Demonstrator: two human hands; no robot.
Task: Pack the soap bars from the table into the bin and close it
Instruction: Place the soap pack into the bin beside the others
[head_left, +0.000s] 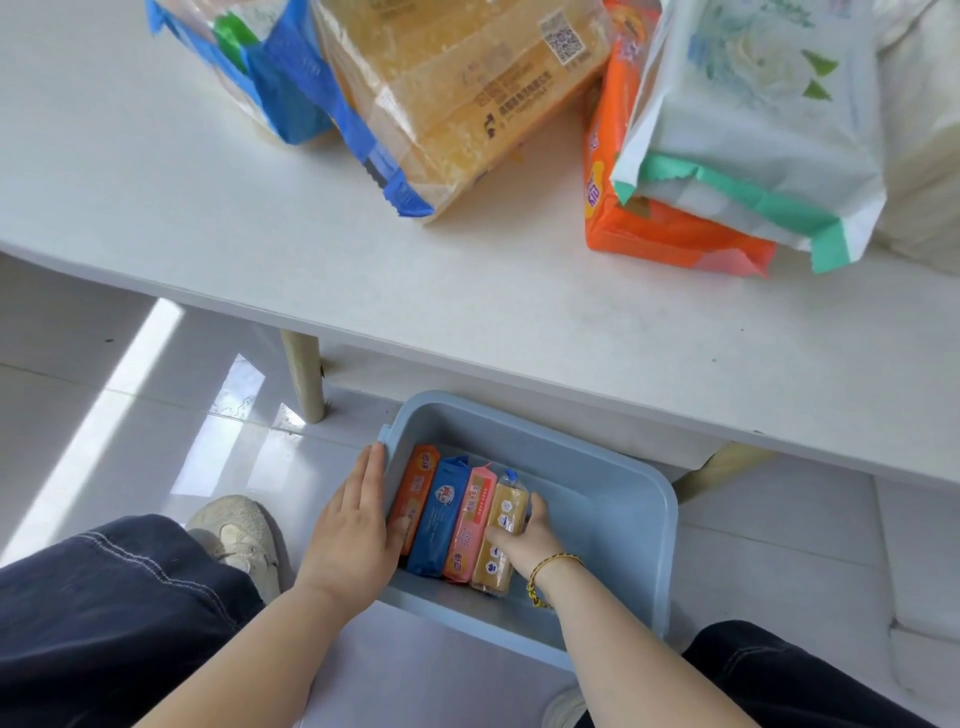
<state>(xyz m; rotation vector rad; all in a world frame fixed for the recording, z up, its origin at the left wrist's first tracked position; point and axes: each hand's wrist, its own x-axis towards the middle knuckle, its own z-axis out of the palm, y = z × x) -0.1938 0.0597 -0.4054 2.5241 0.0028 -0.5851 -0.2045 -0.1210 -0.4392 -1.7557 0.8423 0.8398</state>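
The right hand (524, 540) grips the yellow soap bar (501, 540) inside the bin (613, 519); the left hand (353, 525), flat and wide, probably rests on its left rim.

bin (618, 499) on floor, near edge of table (363, 291) | four soap bars in a row at bin's left: orange bar (414, 486), blue bar (441, 517), pink bar (470, 519), tan bar (500, 538) | left hand (353, 530) flat on bin's left rim | right hand (524, 535) grips tan bar | more soap packs (467, 93) on table, far side

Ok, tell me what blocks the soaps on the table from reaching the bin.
Nothing visible does: the bin is open, its right half bare. The table soaps sit above, past the edge.
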